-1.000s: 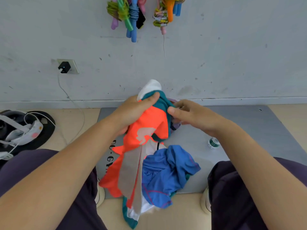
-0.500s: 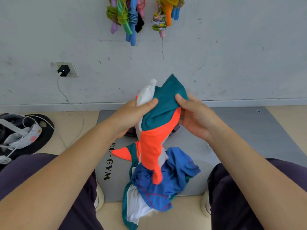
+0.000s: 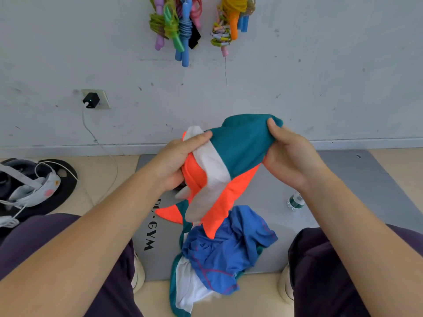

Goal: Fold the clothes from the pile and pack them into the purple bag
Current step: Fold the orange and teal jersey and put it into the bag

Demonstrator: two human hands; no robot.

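Observation:
I hold an orange, teal and white garment (image 3: 238,147) up in front of me with both hands. My left hand (image 3: 176,163) grips its white and orange part on the left. My right hand (image 3: 290,159) pinches the teal part at the upper right, thumb on top. The garment's lower end hangs down onto the pile. Under it a crumpled blue shirt (image 3: 224,250) lies on the grey mat (image 3: 338,179), on top of a teal and white piece (image 3: 185,287). The purple bag is hidden behind the held garment.
A small bottle (image 3: 295,201) stands on the mat at the right. Jump ropes (image 3: 178,26) hang on the wall ahead. A charger (image 3: 90,100) sits in a wall socket at the left. A headset with cables (image 3: 29,188) lies on the floor at far left.
My hands have moved apart and spread the teal part wider. My right hand went up and to the right with the teal fabric. The view tilted up a little.

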